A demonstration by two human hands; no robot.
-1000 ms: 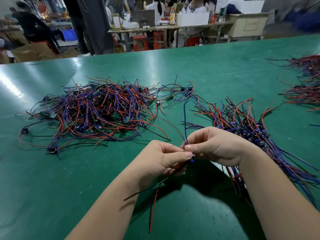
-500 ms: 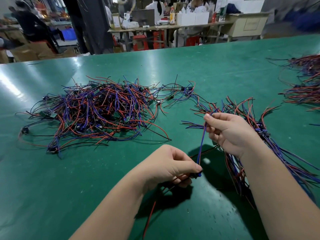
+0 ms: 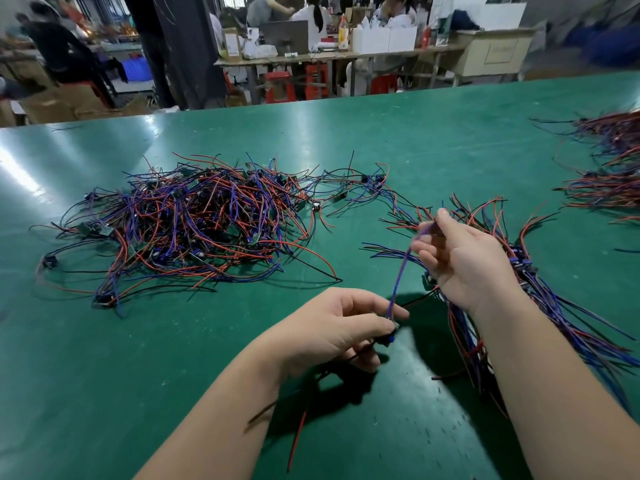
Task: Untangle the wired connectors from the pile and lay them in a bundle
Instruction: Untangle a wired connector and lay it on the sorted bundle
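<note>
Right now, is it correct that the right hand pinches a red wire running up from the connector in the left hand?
Not quite: the wire is blue, not red. The head view shows the right hand pinching it above the connector in the left hand.

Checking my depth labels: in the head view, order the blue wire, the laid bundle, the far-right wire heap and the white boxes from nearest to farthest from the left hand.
1. blue wire, lower end held in the left hand.
2. laid bundle, just to its right.
3. far-right wire heap, at the table's right edge.
4. white boxes, on the bench beyond the table.
</note>
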